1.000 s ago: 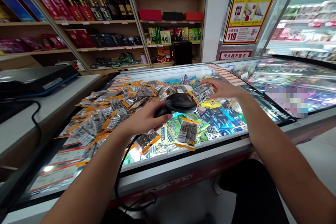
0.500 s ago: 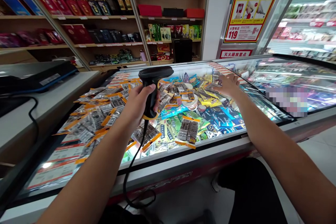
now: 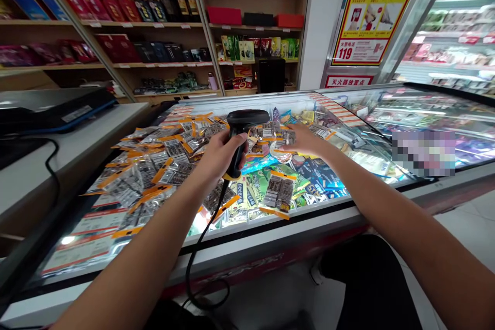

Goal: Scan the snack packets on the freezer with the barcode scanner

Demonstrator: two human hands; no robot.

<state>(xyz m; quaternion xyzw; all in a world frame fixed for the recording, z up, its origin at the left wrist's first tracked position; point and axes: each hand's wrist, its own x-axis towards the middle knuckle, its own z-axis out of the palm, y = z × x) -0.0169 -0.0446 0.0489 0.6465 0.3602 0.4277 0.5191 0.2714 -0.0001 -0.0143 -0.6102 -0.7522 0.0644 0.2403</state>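
Observation:
My left hand (image 3: 221, 153) is wrapped round the handle of a black barcode scanner (image 3: 243, 126), held upright over the glass lid of a chest freezer (image 3: 278, 227); its black cable (image 3: 197, 263) hangs down to the floor. My right hand (image 3: 303, 140) is closed on a small clear snack packet (image 3: 284, 136) with orange edges, just right of the scanner head. Several more such packets (image 3: 154, 170) lie spread over the left half of the lid. One packet (image 3: 278, 192) lies apart near the front edge.
A grey counter (image 3: 77, 149) with a black device (image 3: 50, 108) and cable stands at the left. A second glass-topped freezer (image 3: 425, 124) adjoins on the right. Shelves of boxed goods (image 3: 154, 15) fill the back wall, with a red and yellow poster (image 3: 371, 5) beside them.
My right hand drew back from the far right of the lid toward the scanner, now gripping a packet. The scanner, first held flat, now stands upright and has shifted slightly right.

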